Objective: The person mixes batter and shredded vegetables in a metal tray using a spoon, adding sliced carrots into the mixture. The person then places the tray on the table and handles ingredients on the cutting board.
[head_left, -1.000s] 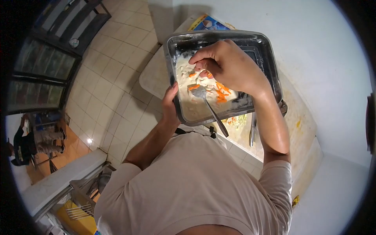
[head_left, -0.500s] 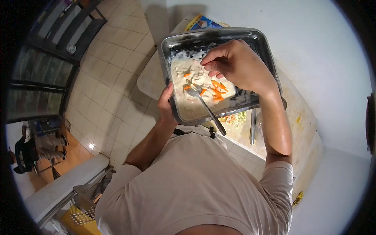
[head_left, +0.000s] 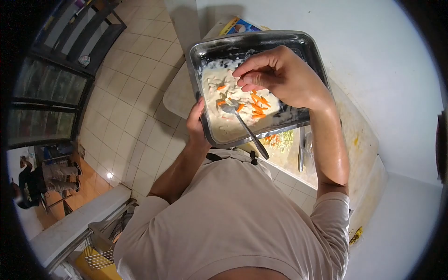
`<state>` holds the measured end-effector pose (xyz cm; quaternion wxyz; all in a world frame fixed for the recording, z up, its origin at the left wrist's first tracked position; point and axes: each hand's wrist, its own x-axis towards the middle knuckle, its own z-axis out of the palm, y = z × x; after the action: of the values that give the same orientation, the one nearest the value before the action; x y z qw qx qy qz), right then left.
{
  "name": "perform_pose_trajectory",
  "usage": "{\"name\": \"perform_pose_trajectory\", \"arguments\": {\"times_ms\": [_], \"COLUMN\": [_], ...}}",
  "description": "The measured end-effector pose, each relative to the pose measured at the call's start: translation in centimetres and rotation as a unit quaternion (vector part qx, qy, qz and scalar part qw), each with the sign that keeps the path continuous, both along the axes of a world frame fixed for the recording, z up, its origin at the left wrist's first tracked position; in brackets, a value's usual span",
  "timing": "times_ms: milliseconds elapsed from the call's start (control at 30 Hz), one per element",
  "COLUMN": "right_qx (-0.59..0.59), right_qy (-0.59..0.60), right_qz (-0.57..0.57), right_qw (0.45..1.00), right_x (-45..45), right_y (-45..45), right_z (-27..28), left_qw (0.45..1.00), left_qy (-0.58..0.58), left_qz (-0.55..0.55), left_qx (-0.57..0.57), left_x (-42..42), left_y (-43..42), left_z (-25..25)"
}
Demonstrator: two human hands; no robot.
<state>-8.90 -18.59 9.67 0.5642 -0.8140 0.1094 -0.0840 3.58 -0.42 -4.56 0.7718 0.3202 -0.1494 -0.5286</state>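
Observation:
A dark rectangular metal tray [head_left: 308, 46] is tilted above the counter, gripped at its left edge by my left hand [head_left: 196, 123]. Pale creamy batter [head_left: 217, 123] covers its left and middle part, with several orange carrot strips [head_left: 258, 111] on top. A metal spoon [head_left: 251, 134] rests with its bowl in the batter and its handle over the near rim. Over the batter is my right hand [head_left: 282, 77], its thumb and fingertips bent toward each other; whatever they hold, if anything, is too small to make out.
Chopped vegetables [head_left: 282, 140] and a knife [head_left: 301, 149] lie on the counter [head_left: 359, 140] below the tray. A blue and yellow packet [head_left: 240, 25] sits behind it. Another person [head_left: 35, 182] is far left. A wire rack [head_left: 98, 256] stands at lower left.
The tray has shifted slightly left and up in view with my left hand. My right hand moved right, then slightly back left, over the batter. Fewer carrot strips are hidden by it.

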Motion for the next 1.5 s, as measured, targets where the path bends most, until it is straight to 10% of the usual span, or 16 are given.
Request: {"name": "perform_pose_trajectory", "arguments": {"times_ms": [733, 933, 1067, 1333, 1500], "right_qx": [-0.224, -0.041, 0.1, 0.021, -0.099], "right_qy": [-0.084, -0.128, -0.053, 0.251, 0.244], "right_qz": [-0.119, -0.21, -0.361, -0.376, -0.405], "right_qw": [0.964, 0.968, 0.926, 0.892, 0.876], "right_x": [-3.2, -11.5, -20.0, -21.3, -19.1], "right_y": [1.0, 1.7, -0.1, 0.7, 1.4], "right_z": [0.5, -0.5, -8.5, -40.6, -43.5], "left_qw": [0.998, 0.993, 0.994, 0.983, 0.984], "left_qy": [0.011, -0.057, -0.026, -0.032, -0.009], "left_qz": [0.051, 0.083, 0.108, 0.174, 0.172], "left_qx": [0.042, 0.058, 0.01, 0.052, 0.049], "left_x": [-0.8, -0.6, 0.8, 0.8, 1.1], "left_y": [-0.4, -0.1, -0.3, -0.7, -0.4], "left_z": [1.7, 0.2, -3.2, -3.3, -3.2]}}
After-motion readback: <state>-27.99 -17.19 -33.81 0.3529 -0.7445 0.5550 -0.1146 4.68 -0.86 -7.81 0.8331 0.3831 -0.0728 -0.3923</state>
